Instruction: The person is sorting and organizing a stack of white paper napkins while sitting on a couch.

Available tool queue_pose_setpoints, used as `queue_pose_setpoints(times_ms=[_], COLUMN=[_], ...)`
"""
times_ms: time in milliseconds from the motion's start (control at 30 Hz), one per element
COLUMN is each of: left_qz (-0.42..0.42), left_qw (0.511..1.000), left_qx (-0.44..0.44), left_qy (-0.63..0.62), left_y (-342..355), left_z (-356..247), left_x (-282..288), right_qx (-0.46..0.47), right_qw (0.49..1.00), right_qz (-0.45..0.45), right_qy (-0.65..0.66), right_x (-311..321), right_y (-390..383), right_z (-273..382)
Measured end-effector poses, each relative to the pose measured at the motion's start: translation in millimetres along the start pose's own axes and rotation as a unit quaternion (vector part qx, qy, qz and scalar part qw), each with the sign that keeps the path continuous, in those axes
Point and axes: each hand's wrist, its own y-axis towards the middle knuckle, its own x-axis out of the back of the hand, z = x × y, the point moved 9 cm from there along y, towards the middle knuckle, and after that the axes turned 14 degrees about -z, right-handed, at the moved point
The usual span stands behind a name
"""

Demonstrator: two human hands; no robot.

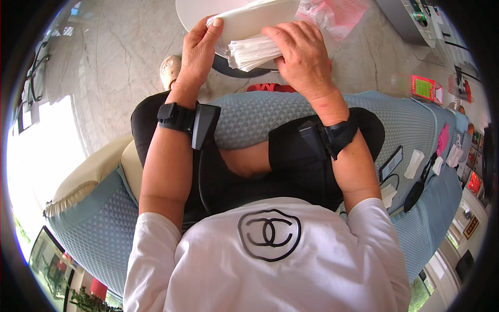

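Note:
Both hands are raised over a round white tabletop (192, 11). My left hand (201, 49) is closed on the left end of a flat white paper bundle (249, 21), thumb on top. My right hand (298, 54) grips a thick stack of folded white paper sheets (248, 54), whose loose layered edges fan out to the left, just below the flat bundle. A crumpled clear and pink plastic bag (338, 15) lies beside them at the right. Dark straps with boxy devices are on both forearms.
I sit on a quilted blue-covered couch (244, 109). A phone (391, 162), white packets (414, 164) and a black object (416, 190) lie on it at right. Red sandals (265, 87) and a pale item (170, 70) are on the floor. A red-edged box (426, 88) stands beyond the couch.

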Motion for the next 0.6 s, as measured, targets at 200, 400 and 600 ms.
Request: queue_pose_setpoints(times_ms=[200, 400, 600], left_qz=[-0.077, -0.173, -0.164], left_qw=[0.988, 0.956, 0.918], left_qx=[0.093, 0.135, 0.153], left_qy=[-0.096, -0.195, -0.327], left_y=[9, 13, 18], left_z=[13, 11, 12], left_x=[20, 42, 47], right_qx=[-0.013, -0.342, -0.551], right_qw=[0.999, 0.920, 0.770], right_qz=[0.012, 0.020, 0.020], right_qy=[0.049, 0.189, 0.320], right_x=[1, 4, -32], right_y=[1, -19, -73], right_z=[-8, -74, -118])
